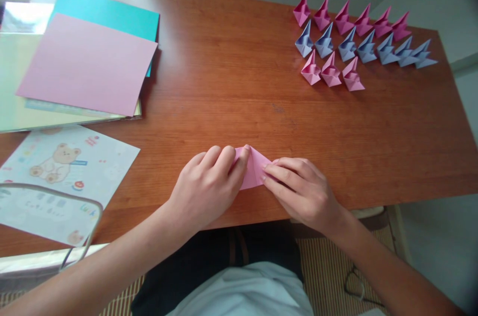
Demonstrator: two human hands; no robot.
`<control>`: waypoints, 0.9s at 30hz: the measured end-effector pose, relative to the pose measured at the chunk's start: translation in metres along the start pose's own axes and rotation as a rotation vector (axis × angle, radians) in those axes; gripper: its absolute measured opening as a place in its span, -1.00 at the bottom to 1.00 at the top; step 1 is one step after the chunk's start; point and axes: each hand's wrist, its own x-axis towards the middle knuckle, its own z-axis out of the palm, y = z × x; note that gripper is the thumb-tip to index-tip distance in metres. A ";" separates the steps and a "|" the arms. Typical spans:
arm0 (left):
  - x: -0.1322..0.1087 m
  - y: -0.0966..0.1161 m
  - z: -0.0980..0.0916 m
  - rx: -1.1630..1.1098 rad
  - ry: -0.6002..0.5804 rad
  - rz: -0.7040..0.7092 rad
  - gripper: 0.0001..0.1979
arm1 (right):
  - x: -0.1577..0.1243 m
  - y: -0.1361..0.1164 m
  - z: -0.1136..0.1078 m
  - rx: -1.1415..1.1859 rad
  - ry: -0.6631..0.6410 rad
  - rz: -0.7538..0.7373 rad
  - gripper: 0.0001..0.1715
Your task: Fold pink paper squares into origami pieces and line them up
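Note:
A small piece of pink origami paper (255, 169), folded to a point at its far end, lies near the table's front edge between both hands. My left hand (212, 181) covers its left part, with curled fingers pressing on the paper and a fingertip at the top point. On the right side, my right hand (300, 189) pinches the paper's corner with its fingertips. The underside of the paper and the left thumb's contact are hidden.
Rows of folded paper figures, magenta (343, 19), blue (347, 47) and pink (330, 71), stand at the back right of the wooden table (209, 81). Pink sheets (89, 64) and teal sheets (112, 14) are stacked at left, above a bear-print sheet (67, 176).

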 end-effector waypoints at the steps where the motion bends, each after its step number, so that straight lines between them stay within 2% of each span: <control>1: 0.000 0.000 0.000 0.004 0.004 0.001 -0.61 | 0.000 0.000 0.000 0.000 0.002 0.001 -0.75; 27: 0.002 0.003 -0.004 0.025 -0.049 0.013 -0.61 | -0.002 0.002 0.001 0.031 -0.006 0.006 -0.74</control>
